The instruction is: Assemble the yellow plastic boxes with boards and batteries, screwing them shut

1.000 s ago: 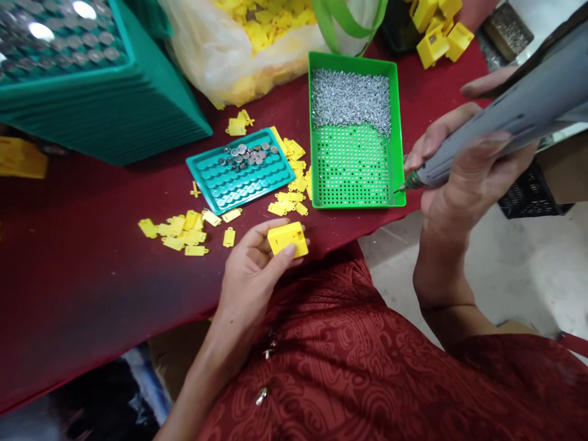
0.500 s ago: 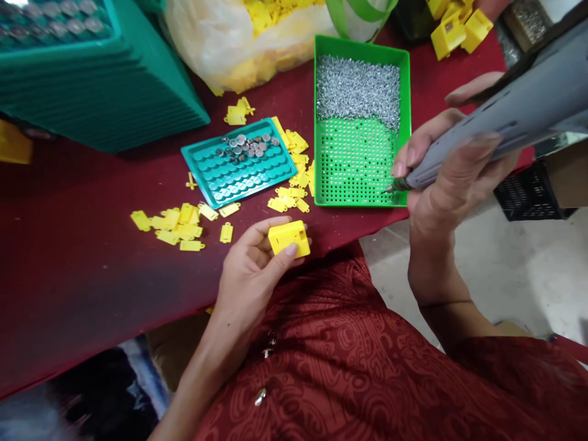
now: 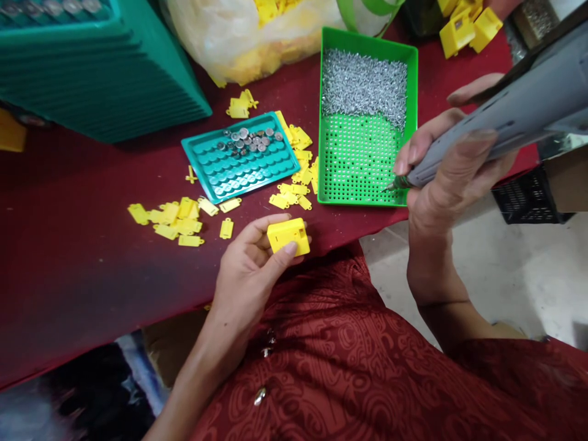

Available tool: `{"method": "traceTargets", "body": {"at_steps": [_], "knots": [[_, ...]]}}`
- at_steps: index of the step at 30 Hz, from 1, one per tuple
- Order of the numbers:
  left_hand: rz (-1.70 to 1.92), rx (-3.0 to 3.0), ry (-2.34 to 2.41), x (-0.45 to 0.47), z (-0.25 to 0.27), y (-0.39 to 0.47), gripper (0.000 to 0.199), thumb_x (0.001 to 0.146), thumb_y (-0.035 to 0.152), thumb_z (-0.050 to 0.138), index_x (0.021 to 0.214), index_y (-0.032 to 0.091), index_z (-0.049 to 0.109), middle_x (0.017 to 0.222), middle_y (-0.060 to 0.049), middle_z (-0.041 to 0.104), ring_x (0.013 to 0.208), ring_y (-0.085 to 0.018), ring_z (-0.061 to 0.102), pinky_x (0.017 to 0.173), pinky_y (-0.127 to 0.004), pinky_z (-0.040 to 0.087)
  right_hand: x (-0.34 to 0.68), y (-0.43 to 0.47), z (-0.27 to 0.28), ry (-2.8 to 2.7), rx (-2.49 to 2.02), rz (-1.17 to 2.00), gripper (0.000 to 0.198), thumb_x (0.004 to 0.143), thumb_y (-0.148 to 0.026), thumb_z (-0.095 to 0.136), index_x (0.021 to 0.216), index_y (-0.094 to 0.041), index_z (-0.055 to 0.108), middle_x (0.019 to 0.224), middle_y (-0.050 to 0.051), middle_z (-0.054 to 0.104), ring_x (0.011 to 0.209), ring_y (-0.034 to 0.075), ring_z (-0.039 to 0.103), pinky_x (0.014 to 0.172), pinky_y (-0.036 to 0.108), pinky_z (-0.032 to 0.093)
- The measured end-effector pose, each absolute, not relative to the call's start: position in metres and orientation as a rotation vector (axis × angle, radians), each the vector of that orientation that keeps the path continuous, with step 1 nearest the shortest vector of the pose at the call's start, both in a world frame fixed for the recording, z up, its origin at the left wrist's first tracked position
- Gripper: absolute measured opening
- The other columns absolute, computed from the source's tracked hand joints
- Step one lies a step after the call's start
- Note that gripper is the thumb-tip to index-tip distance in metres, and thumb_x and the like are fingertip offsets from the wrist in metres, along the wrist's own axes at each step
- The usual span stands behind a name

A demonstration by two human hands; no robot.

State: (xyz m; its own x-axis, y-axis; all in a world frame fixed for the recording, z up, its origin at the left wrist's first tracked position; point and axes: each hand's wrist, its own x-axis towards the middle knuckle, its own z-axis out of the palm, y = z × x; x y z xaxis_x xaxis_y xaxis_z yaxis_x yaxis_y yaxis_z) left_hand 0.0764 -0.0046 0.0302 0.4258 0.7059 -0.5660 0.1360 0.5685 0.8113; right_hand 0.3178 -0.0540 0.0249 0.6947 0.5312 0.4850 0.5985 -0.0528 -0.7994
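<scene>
My left hand [image 3: 250, 260] pinches a small yellow plastic box [image 3: 287, 236], its face with slots turned up and the thumb on its near edge. In my right hand [image 3: 450, 165] is a grey electric screwdriver [image 3: 487, 131], with the fingers wrapped round its body. The screwdriver's thin bit points down left over the lower right corner of a green perforated tray [image 3: 322, 153]. Small silver screws [image 3: 362, 86] fill the tray's far part, and tiny bright spots show in its rows of holes. Whether a screw sits on the bit is too small to tell.
A teal tray [image 3: 202, 174] with round metal pieces [image 3: 250, 142] lies left of the green tray, with yellow tags [image 3: 179, 217] scattered around. Stacked teal trays [image 3: 151, 86] stand far left. Behind are a bag of yellow parts [image 3: 239, 55] and yellow boxes [image 3: 471, 30] near another person's hand.
The view has shifted slightly, so the trays sit a little differently in it. Both hands keep their holds, and the screwdriver bit stays over the green tray's lower right corner.
</scene>
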Motion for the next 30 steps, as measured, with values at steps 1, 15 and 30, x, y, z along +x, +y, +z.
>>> {"method": "traceTargets", "body": {"at_steps": [1,15,30], "knots": [[0.429,0.931,1.098,0.076,0.030,-0.005,0.058,0.073,0.039,0.102,0.119,0.020,0.074,0.107,-0.006,0.085,0.090,-0.018,0.080,0.076,-0.025,0.069,0.318,-0.054,0.025,-0.901,-1.751,-0.072,0.075,0.098,-0.097,0.019,0.121,-0.028,0.035,0.109,0.009,0.062,0.060,0.013,0.049,0.056,0.037,0.047],[0.457,0.805,1.027,0.077,0.038,-0.005,0.048,0.080,0.038,0.099,0.116,0.018,0.076,0.103,-0.007,0.086,0.089,-0.018,0.084,0.076,-0.023,0.069,0.323,-0.041,0.018,-0.959,-1.164,-0.073,0.053,0.101,-0.078,0.062,0.108,-0.026,0.053,0.070,-0.009,0.048,0.044,0.004,0.042,0.043,0.022,0.034],[0.468,0.741,0.994,0.073,0.036,-0.006,0.051,0.073,0.040,0.104,0.110,0.017,0.077,0.096,-0.005,0.087,0.079,-0.016,0.083,0.068,-0.020,0.068,0.328,-0.030,0.010,-0.916,-1.071,-0.119,0.045,0.102,-0.069,0.068,0.105,-0.025,0.056,0.059,-0.012,0.042,0.039,0.005,0.042,0.036,0.020,0.031]]}}
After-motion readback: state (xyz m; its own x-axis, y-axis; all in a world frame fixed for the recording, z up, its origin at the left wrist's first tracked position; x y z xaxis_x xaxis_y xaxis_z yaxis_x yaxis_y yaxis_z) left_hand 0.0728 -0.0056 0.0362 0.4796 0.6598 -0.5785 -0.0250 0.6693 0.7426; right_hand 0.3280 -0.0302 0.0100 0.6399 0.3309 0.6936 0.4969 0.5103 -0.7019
